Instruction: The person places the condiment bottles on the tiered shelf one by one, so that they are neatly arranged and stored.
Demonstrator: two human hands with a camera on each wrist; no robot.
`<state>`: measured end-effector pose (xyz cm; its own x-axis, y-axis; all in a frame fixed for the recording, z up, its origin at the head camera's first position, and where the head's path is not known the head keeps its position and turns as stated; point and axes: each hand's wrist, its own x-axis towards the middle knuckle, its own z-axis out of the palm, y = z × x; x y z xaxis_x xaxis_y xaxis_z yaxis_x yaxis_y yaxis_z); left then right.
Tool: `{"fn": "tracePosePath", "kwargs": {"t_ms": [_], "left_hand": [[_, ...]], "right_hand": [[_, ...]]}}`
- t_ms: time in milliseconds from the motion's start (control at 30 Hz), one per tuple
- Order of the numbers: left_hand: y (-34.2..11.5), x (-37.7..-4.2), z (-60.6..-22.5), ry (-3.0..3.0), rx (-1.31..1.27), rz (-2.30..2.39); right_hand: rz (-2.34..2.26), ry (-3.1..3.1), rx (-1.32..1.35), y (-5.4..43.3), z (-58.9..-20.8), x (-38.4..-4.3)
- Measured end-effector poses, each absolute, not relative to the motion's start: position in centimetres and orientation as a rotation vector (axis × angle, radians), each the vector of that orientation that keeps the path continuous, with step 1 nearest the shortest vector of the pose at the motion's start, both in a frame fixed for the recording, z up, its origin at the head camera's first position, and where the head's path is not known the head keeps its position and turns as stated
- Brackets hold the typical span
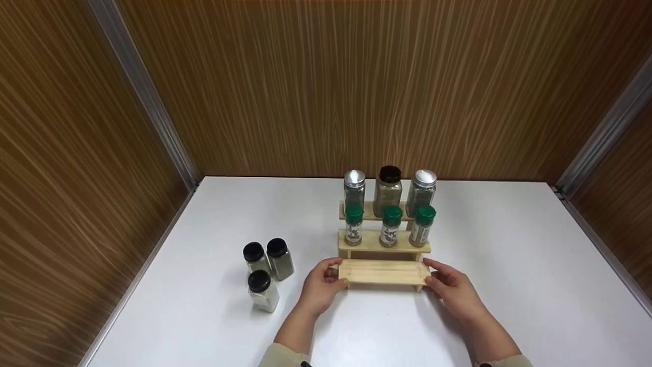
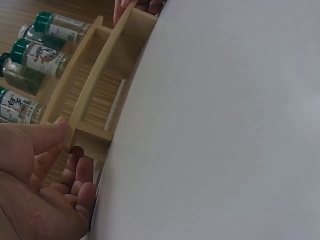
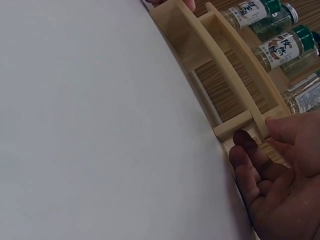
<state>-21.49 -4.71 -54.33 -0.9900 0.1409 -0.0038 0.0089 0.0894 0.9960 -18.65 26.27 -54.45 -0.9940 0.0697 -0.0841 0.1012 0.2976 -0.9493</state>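
Observation:
A tiered wooden spice rack point(image 1: 384, 272) stands on the white table, its lowest front shelf bare. My left hand point(image 1: 321, 288) grips the left end of that shelf, thumb on the front edge and fingers at its end. At the opposite end, my right hand point(image 1: 453, 290) holds the shelf the same way. On the middle shelf stand green-capped spice jars point(image 1: 389, 232) in a row. Behind them, on the top shelf, are two silver-capped jars point(image 1: 422, 196) and a black-capped jar point(image 1: 388, 196). Both wrist views show the thumbs on the front shelf's edge point(image 2: 92, 82).
Left of the rack, three black-capped jars point(image 1: 280, 265) stand grouped on the white table point(image 1: 204, 326). A wood-grain panel point(image 1: 316, 102) rises behind the table, with further panels at the left and right sides.

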Motion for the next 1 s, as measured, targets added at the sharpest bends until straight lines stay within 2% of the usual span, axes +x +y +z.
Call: {"fn": "tracePosePath", "kwargs": {"t_ms": [367,600,1000], "left_hand": [[-6.0,-20.8,-51.8,2.26,0.069,2.077],[-6.6,-19.7,-48.5,2.308,0.16,2.177],[-9.2,-18.2,-46.0,2.891,-0.018,2.049]], "right_hand": [[-1.804,2.546,0.16,26.3,-54.2,-18.8],[-1.805,2.549,0.17,26.4,-54.7,-18.9],[-1.778,2.546,0.202,26.2,-54.4,-18.9]]}}
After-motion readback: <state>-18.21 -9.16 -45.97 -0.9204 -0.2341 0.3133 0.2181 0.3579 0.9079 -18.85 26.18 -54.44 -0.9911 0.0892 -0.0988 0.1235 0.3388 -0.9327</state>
